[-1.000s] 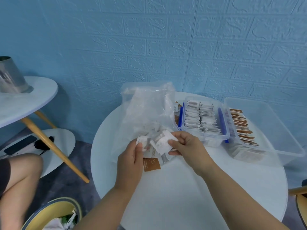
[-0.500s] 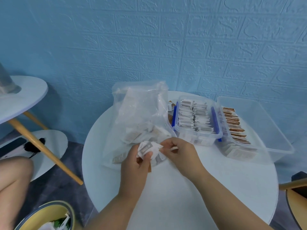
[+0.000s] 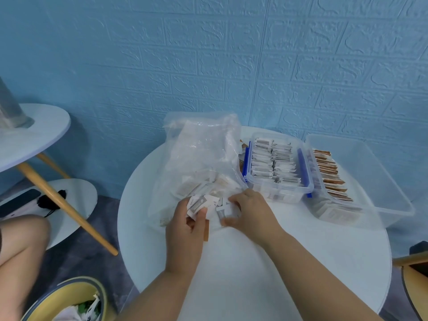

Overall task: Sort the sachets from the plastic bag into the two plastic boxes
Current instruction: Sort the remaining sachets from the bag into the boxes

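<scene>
Moved: the left hand [image 3: 185, 230] and right hand [image 3: 254, 212] have both dropped since a second ago, from in front of the plastic bag [image 3: 203, 154] to its near mouth, low over the table [image 3: 254, 274].
Left hand: thumb pressed on a small fan of sachets [image 3: 200, 203], fingers curled beneath. A brown edge pokes out by the palm.
Right hand: forefinger and thumb curled round more white sachets, right against the left hand's bunch.
Sachets in hand: several, overlapping. I cannot count them exactly.
Bag: one, clear and slumped left of centre, with many more sachets heaped in its near end.
Boxes: two.
Blue-clipped box [image 3: 284, 189]: right of the bag, with two blue clips and two packed rows of white packets.
Clear box [image 3: 382, 181]: far right and larger, just beside the first, with one row of brown-topped packets along its left wall.
Side tables: two on the left, a tall one [image 3: 34, 140] with a metal can [image 3: 9, 110] and a low one [image 3: 74, 195] with a dark phone [image 3: 18, 202].
Bin [image 3: 67, 295]: one, yellow, near left on the floor.
</scene>
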